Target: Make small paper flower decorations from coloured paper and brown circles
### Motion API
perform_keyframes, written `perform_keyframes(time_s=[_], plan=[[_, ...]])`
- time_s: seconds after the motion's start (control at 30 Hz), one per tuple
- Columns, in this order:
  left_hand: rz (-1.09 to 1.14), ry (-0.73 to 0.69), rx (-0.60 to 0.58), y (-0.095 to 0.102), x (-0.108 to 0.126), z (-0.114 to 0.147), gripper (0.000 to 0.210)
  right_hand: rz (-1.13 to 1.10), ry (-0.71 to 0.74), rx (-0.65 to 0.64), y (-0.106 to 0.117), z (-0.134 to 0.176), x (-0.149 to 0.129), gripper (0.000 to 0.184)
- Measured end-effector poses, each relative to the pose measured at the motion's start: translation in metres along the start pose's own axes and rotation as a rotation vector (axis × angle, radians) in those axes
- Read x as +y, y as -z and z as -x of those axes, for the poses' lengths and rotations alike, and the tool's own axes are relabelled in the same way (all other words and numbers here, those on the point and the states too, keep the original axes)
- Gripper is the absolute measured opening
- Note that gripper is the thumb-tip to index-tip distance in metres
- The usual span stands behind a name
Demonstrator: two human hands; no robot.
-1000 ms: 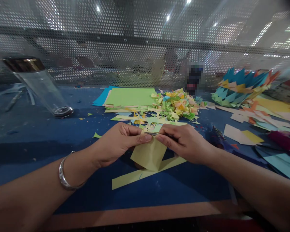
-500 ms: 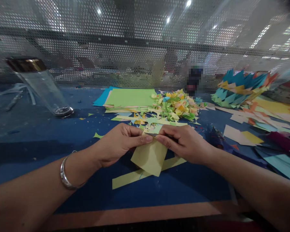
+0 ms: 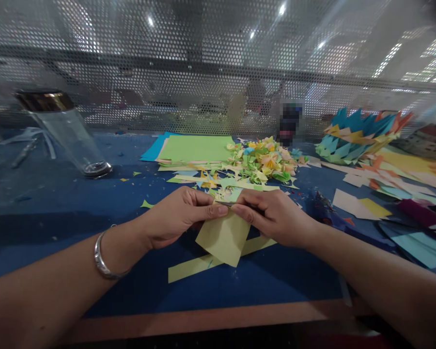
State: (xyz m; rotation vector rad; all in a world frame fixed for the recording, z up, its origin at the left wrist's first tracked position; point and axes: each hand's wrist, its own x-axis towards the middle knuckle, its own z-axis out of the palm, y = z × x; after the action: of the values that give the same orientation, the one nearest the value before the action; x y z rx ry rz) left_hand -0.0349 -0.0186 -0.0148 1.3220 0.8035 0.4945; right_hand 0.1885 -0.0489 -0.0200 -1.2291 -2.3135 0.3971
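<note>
A pale yellow sheet of paper [image 3: 225, 237] hangs between my hands above the table, its top edge pinched from both sides. My left hand [image 3: 183, 213] grips the upper left of that edge between thumb and fingers. On the upper right, my right hand [image 3: 272, 213] pinches the same edge, its thumb close to the left thumb. Below the sheet, a yellow paper strip [image 3: 189, 270] lies slanted on the blue table [image 3: 138, 291], partly covered by the sheet. Just beyond my fingers are paper scraps [image 3: 221, 183] in several colours.
A stack of coloured paper [image 3: 199, 148] lies at the back, beside a heap of small folded paper pieces [image 3: 271, 160]. A clear bottle [image 3: 70, 135] stands at left. To the right are a spiky paper ring [image 3: 352, 133], loose paper pieces [image 3: 352, 201] and a purple object [image 3: 421, 218].
My hands keep the same pinch on the yellow sheet, with only a very slight shift. The whole view has moved a little.
</note>
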Motion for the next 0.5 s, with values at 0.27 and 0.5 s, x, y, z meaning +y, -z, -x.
perform_keyframes(time_s=[0.27,0.5], plan=[[-0.001,-0.006,-0.030,-0.0011,0.0016,0.0006,0.018,-0.002,-0.006,-0.008,-0.0013,0.0010,0.0009,0.033],[0.003,0.016,-0.056,-0.0024,-0.0006,-0.0003,0.019,0.001,0.024,-0.010,-0.0026,0.0006,0.0012,0.031]])
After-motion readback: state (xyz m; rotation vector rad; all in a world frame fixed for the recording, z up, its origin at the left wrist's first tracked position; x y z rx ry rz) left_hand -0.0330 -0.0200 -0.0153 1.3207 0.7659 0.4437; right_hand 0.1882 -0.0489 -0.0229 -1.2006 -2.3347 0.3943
